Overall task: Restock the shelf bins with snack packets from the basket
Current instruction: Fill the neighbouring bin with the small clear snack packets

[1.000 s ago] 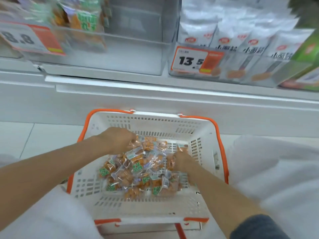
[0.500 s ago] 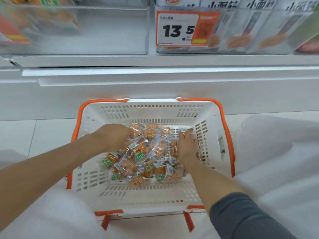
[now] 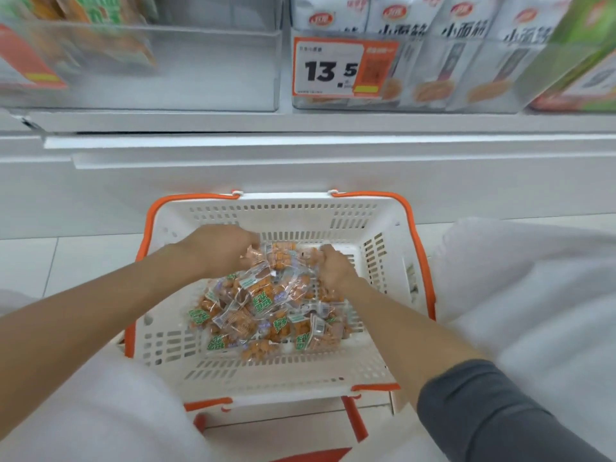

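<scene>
A white basket (image 3: 276,371) with orange handles stands on the floor below the shelf. Inside it lies a heap of small clear snack packets (image 3: 266,311) with orange contents and green labels. My left hand (image 3: 220,250) reaches into the far left of the heap, fingers curled round packets. My right hand (image 3: 335,266) is at the far right of the heap, fingers curled into the packets. Above, a clear shelf bin (image 3: 213,71) holds a few of the same packets at its left and is mostly bare.
A second clear bin (image 3: 433,78) to the right is full of white snack bags, with an orange price tag (image 3: 343,68) reading 13.5. The white shelf ledge (image 3: 300,141) juts out above the basket. My white-clad knees flank the basket on the tiled floor.
Both hands have slid toward the far end of the heap and closed in on the packets there. The view has tilted down, then up toward the bins.
</scene>
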Demonstrator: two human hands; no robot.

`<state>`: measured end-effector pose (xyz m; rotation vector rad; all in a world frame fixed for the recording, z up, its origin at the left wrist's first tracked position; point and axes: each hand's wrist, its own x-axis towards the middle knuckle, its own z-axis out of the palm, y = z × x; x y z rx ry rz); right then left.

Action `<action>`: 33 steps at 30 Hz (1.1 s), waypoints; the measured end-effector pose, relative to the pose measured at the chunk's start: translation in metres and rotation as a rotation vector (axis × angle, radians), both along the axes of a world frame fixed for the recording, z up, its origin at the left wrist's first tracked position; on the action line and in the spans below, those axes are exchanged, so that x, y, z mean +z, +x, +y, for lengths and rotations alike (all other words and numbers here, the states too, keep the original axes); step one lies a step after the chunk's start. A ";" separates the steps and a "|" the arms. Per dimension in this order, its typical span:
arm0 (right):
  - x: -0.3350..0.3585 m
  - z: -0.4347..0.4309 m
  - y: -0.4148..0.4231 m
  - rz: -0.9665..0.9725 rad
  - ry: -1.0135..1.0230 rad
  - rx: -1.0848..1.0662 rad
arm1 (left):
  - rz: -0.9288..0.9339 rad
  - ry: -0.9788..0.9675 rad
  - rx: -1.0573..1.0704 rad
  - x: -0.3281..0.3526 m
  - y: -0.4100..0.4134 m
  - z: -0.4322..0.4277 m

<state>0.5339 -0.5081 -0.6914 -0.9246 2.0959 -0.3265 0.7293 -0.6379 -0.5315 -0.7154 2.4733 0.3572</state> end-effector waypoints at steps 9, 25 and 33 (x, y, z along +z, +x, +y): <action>0.167 -0.046 0.041 -0.310 -0.085 0.078 | 0.118 0.223 0.205 0.078 0.008 -0.003; 0.226 -0.080 0.054 -0.140 -0.718 0.048 | 0.947 0.659 0.856 0.100 0.011 -0.008; 0.226 -0.086 0.059 -0.131 -0.817 -0.004 | 1.029 0.746 1.074 0.099 0.010 -0.013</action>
